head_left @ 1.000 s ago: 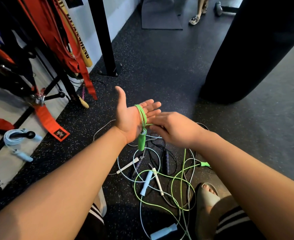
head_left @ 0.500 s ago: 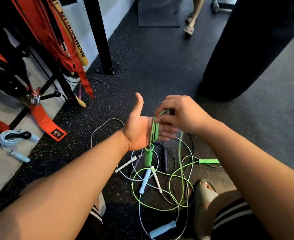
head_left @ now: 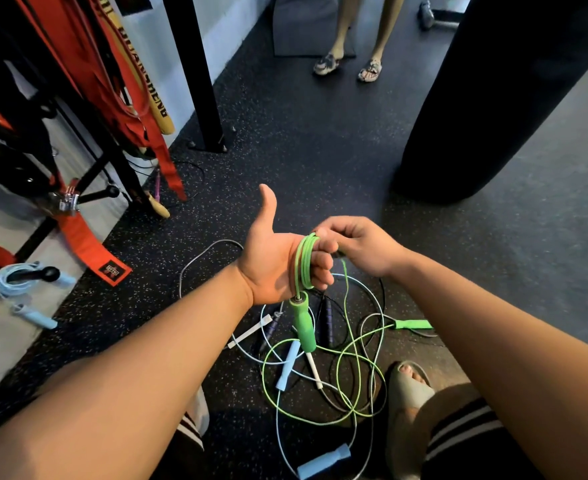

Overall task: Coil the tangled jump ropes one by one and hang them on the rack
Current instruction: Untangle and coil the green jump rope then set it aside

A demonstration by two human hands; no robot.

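More turns of the green rope (head_left: pixel 304 261) now sit around the left hand (head_left: pixel 278 261), whose fingers are curled rather than flat. The right hand (head_left: pixel 358 247) is up beside those fingertips, pinching the cord. Less green rope lies loose on the floor (head_left: pixel 320 150).

The left hand (head_left: pixel 278 261) is holding its palm up, thumb raised, fingers curling, while the right hand (head_left: pixel 358 247) is pinching closed beside its fingertips.

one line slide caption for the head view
Right hand winds green jump rope around left hand above tangled ropes on the gym floor.
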